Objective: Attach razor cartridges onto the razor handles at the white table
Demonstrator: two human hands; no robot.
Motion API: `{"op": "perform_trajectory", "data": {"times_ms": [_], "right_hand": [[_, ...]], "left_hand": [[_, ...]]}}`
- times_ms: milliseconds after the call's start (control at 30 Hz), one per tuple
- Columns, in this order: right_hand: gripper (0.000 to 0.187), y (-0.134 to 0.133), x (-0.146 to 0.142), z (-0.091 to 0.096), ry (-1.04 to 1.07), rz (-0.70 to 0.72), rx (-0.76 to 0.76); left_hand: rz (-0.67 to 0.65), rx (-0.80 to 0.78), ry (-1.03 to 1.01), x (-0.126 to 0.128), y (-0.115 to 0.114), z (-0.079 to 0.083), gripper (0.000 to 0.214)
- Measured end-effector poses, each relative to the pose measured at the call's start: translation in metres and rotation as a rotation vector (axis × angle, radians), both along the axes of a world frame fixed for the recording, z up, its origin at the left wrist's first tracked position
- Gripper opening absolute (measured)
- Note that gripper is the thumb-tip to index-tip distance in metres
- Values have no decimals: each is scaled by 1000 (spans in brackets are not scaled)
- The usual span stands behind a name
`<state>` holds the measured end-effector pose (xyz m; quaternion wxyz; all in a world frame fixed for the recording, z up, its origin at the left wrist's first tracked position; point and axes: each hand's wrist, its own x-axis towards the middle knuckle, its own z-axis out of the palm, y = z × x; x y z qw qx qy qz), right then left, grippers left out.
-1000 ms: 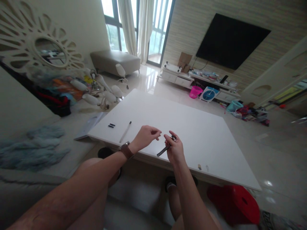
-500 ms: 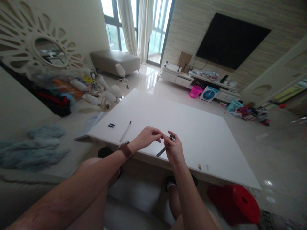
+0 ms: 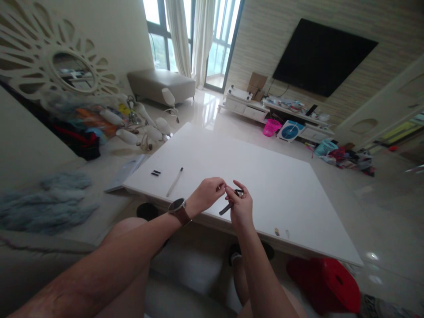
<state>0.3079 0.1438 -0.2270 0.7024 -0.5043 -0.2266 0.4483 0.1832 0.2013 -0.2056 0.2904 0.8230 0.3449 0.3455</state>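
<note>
My right hand (image 3: 241, 204) grips a slim, dark-handled tool (image 3: 226, 209) above the near edge of the white table. The tool slants down to the left, and a shiny metal part shows by the fingers; its exact kind is unclear. My left hand (image 3: 209, 192), with a watch on the wrist, is closed in a pinch. Its fingertips meet the right thumb and fingertips, and anything between them is too small to make out. On the table to the left lie a thin pale stick with a dark tip (image 3: 175, 181) and two small black pieces (image 3: 156, 173).
Near the front edge of the white table (image 3: 265, 172) lie a small yellow-and-dark piece (image 3: 277, 232) and a small clear piece (image 3: 287, 233). A red stool-like object (image 3: 326, 282) stands below right. A lamp with several shades (image 3: 154, 132) is on the floor beyond the left side.
My left wrist has turned, so the watch face now shows, and its fingers have curled more. My right hand keeps hold of the dark-handled tool. The view has shifted slightly.
</note>
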Motion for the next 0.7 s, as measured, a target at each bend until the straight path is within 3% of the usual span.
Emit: {"op": "perform_trajectory", "data": {"times_ms": [67, 200, 400, 533, 700], "right_hand": [[63, 1, 2, 2, 59, -3, -6], [62, 0, 6, 4, 154, -4, -22], [61, -1, 5, 5, 167, 19, -24], [60, 0, 4, 5, 132, 44, -39], [58, -2, 5, 2, -10, 67, -40]], "left_hand": [[-4, -12, -13, -2, 2, 0, 18], [-24, -212, -121, -8, 9, 0, 23], [-89, -341, -254, -10, 14, -2, 20], [-184, -320, -182, -10, 12, 1, 21], [-217, -143, -14, -12, 12, 6, 21]]}}
